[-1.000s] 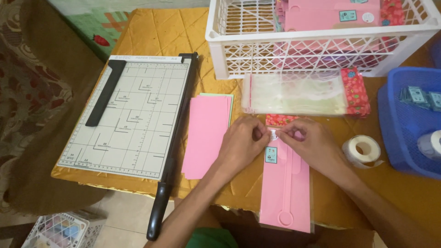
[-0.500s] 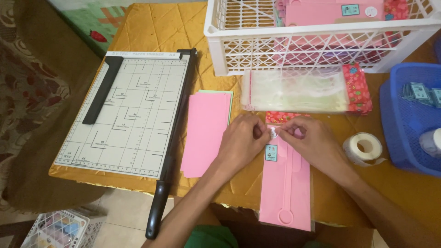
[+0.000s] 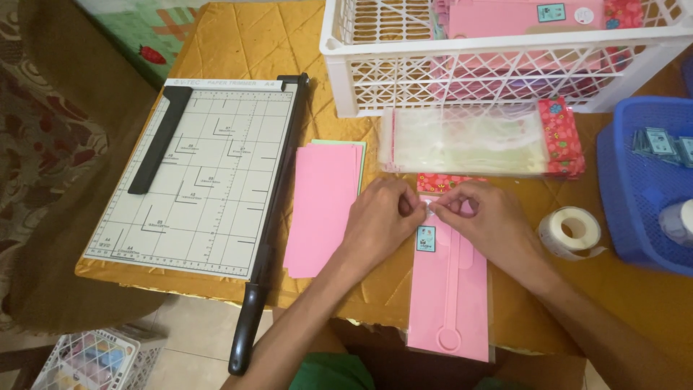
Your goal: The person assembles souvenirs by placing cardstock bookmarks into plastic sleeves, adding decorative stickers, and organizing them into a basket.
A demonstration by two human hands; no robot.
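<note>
A long pink paper packet (image 3: 451, 296) with a small blue label lies lengthwise on the gold-covered table, its near end over the front edge. My left hand (image 3: 382, 220) and my right hand (image 3: 487, 220) meet at its far end, fingertips pinched together on the clear flap there. A red patterned strip shows just beyond the fingers. A stack of pink paper sheets (image 3: 325, 206) lies left of my left hand.
A paper trimmer (image 3: 198, 173) with a black handle fills the left of the table. Clear bags (image 3: 469, 141) lie behind the hands, a white crate (image 3: 498, 68) of pink packets beyond. A sticker roll (image 3: 572, 232) and a blue basket (image 3: 639, 188) sit right.
Both hands stay pinched on the packet's far end; only the view has shifted slightly.
</note>
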